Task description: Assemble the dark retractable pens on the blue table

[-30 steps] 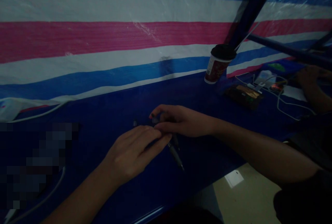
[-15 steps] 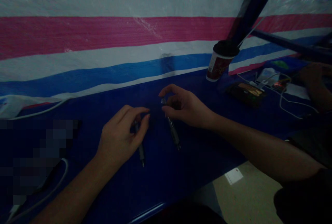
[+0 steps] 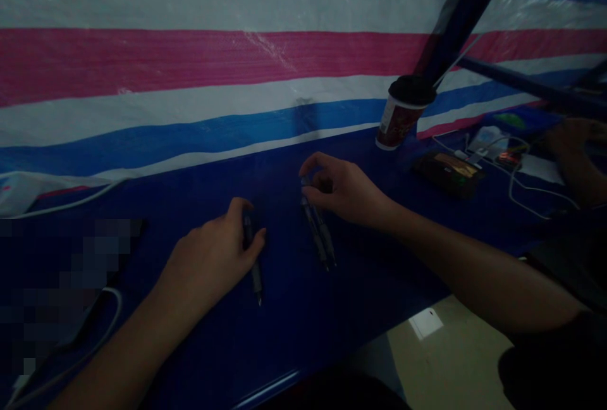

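Observation:
On the dark blue table [image 3: 279, 328], a grey pen [image 3: 256, 280] lies between the parted thumb and index finger of my left hand [image 3: 213, 248], its tip toward the front edge. My right hand [image 3: 344, 188] has its thumb and index finger closed around the upper end of a pen [image 3: 326, 233]. Right beside that one is another pen [image 3: 315, 236], nearly parallel, also with its tip toward me. My right fingers partly hide the tops of both, and dim light blurs the details.
A lidded paper cup [image 3: 403, 116] stands by the striped sheet [image 3: 190, 62]. To its right are a dark box [image 3: 448, 173], white cables [image 3: 531, 188] and another person's hand [image 3: 569, 138]. A blurred-out dark device [image 3: 71, 283] and a cable lie at the left.
My left hand has moved slightly left and down, its fingers spreading around its pen. My right hand has shifted a little right, and a second pen now shows beside the one below it.

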`<move>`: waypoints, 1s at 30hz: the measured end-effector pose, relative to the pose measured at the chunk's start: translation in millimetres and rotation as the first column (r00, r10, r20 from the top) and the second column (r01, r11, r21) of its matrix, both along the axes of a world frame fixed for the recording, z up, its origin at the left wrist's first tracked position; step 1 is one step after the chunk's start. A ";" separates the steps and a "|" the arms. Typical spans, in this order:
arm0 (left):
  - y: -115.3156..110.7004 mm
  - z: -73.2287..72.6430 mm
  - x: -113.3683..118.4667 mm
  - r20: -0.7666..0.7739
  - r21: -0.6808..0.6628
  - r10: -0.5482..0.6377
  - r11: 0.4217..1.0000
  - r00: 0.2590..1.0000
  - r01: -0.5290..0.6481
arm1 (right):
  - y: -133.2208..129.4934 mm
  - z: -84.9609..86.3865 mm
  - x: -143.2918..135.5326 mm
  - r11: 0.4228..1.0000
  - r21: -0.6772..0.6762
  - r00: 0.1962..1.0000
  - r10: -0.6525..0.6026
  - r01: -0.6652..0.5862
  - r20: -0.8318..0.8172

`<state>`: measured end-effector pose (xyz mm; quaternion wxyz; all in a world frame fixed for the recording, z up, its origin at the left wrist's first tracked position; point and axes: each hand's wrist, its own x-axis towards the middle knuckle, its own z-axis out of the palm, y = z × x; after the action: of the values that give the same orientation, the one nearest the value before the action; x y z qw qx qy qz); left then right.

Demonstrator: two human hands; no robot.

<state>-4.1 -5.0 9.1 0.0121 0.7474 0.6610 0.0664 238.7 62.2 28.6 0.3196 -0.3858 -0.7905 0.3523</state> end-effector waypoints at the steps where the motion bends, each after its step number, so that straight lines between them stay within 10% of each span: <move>1: 1.0 -0.9 -0.2 0.058 -0.018 -0.019 1.000 0.998 0.020 | -0.1 0.1 0.0 1.000 0.014 1.000 -0.010 0.010 0.015; 6: 6.4 -2.3 2.2 0.400 -0.007 -0.042 0.999 0.916 0.049 | 0.5 1.2 0.9 1.000 0.021 0.997 0.002 -0.004 0.075; 12: 6.1 0.7 13.8 0.790 -0.105 0.053 0.993 0.611 0.050 | 2.8 2.2 2.4 1.000 -0.005 0.990 -0.006 0.007 0.143; 24: 11.2 8.2 18.9 0.996 -0.050 0.063 0.978 0.057 -0.204 | 7.0 -6.4 0.6 0.998 -0.005 0.956 -0.055 0.059 0.288; 30: 12.5 4.2 17.0 0.998 -0.062 0.067 0.982 0.020 -0.178 | 7.8 -11.1 -1.8 0.999 -0.020 0.926 -0.032 0.043 0.377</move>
<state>13.0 7.6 13.2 0.4320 0.4305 0.5245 0.5941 236.9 70.0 17.6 0.1633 -0.4657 -0.8245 0.2767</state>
